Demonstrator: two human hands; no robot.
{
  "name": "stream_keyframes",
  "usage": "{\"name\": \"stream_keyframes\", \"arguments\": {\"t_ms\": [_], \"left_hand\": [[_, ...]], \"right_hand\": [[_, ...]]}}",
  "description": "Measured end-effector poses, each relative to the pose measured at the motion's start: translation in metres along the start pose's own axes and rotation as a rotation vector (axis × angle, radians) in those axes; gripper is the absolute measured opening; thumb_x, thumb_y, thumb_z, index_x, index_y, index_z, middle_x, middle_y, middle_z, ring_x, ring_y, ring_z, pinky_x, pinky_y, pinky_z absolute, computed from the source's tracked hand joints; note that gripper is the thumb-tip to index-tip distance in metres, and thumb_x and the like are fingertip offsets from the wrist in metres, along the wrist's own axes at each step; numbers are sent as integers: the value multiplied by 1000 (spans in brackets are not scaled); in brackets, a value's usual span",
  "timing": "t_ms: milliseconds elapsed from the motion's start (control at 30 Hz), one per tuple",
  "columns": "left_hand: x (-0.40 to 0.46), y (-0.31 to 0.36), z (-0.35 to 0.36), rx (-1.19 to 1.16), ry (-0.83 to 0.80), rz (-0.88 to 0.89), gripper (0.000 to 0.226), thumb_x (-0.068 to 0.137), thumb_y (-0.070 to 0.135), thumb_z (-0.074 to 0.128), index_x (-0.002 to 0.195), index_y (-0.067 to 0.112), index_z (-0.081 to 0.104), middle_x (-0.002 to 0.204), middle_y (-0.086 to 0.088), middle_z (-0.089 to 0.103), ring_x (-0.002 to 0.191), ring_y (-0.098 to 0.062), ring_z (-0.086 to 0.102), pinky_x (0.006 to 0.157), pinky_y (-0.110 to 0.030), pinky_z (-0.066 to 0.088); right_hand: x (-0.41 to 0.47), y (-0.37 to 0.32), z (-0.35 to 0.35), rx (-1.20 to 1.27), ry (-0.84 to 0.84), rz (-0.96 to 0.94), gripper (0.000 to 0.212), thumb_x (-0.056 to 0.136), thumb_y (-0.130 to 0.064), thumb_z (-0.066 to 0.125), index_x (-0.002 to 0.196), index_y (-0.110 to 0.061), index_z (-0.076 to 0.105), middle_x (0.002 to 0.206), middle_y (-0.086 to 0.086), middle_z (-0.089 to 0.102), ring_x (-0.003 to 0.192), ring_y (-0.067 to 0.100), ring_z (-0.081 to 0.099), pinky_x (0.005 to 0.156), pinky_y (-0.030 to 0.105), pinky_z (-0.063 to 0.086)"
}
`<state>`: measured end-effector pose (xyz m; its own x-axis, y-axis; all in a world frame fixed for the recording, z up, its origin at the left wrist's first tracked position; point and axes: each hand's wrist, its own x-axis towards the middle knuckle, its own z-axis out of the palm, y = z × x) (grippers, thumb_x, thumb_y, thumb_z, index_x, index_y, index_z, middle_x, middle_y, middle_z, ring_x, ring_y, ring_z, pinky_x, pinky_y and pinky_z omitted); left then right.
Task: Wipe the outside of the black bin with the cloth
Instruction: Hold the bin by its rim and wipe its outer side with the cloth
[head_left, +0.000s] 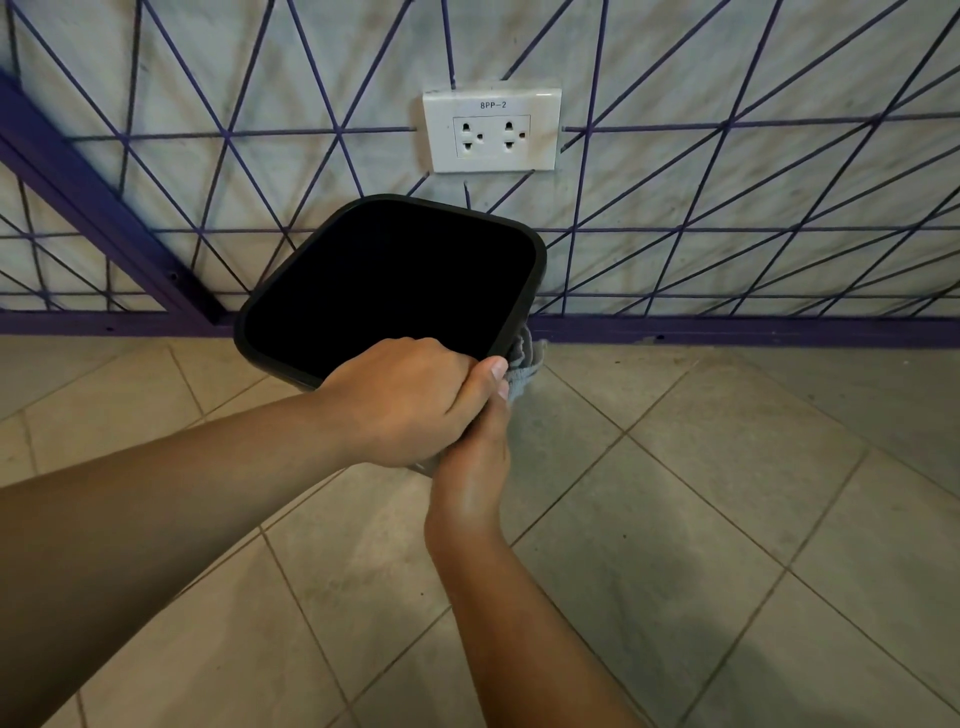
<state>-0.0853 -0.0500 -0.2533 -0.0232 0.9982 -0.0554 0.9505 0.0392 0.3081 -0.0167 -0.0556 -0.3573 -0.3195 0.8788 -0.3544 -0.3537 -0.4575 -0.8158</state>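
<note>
The black bin (535, 260) stands on the tiled floor by the wall, its square mouth open toward me. My left hand (405, 400) grips the near rim of the bin at its right corner. Below it, my right hand (475, 467) presses a grey cloth (524, 364) against the bin's outer right side, just under the rim. Only a crumpled edge of the cloth shows past my fingers. The bin's outer walls are mostly hidden under its rim and my hands.
A white double wall socket (491, 130) sits on the wall above the bin. The wall carries a purple line pattern and a purple skirting (727, 330). A purple bar (104, 208) slants down at the left. Beige floor tiles (675, 519) spread around the bin.
</note>
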Motion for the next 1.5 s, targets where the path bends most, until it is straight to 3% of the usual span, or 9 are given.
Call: {"name": "stream_keyframes", "arguments": {"t_ms": [133,267,333,467,567,700,933,1133,1500], "left_hand": [[0,0,0,1,12,-5,57,102,48,19,65,26,57,53,5,55,50,-7,56,54,-27,41],[0,2,-1,-19,18,-4,52,103,46,21,64,30,52,55,7,55,53,-6,56,55,-22,37],[0,1,-1,-29,24,-6,53,103,45,22,63,29,52,54,5,54,53,-6,56,53,-19,35],[-1,0,0,-34,39,-11,58,103,46,21,64,21,55,54,0,54,51,-12,54,54,-31,42],[-1,-1,-2,-29,41,-8,55,103,45,21,64,24,54,54,2,54,50,-10,54,53,-26,38],[-2,1,-2,-27,41,-19,56,103,45,21,61,24,51,52,2,52,49,-11,52,52,-29,40],[-2,3,-1,15,52,-5,51,104,42,22,61,27,46,51,4,48,47,-10,50,51,-25,35],[-2,-1,-1,31,46,6,61,102,49,13,76,20,60,60,2,59,55,-11,58,61,-40,50],[-1,1,-1,28,47,4,60,99,49,15,75,22,63,56,5,59,52,-6,58,52,-24,42]], "right_hand": [[4,4,-1,-4,29,-24,125,70,-103,46,172,-30,42,176,2,46,166,18,40,138,50,34],[6,4,-1,-13,-11,-44,148,55,-116,44,174,-30,37,182,1,36,172,18,29,140,52,27],[4,9,-1,-41,-30,-74,134,69,-111,43,175,-30,36,180,1,41,171,18,30,140,53,26],[13,11,-11,-7,-8,-40,116,77,-91,45,171,-24,42,168,5,55,159,19,50,136,50,37],[2,10,-5,-73,-85,-74,142,68,-111,44,177,-22,28,182,7,35,172,23,28,141,53,25],[6,9,-8,-42,-26,-43,135,69,-106,47,177,-26,31,182,4,36,171,21,30,141,51,26],[6,14,-8,-70,-40,-56,158,53,-119,39,178,-24,25,185,5,28,174,21,20,142,54,19],[7,22,-8,-76,-46,-85,148,63,-116,40,179,-24,24,186,5,25,175,23,17,142,57,17],[4,20,-6,-1,-105,-73,148,61,-113,50,178,-26,25,186,2,27,174,19,21,142,54,20]]}}
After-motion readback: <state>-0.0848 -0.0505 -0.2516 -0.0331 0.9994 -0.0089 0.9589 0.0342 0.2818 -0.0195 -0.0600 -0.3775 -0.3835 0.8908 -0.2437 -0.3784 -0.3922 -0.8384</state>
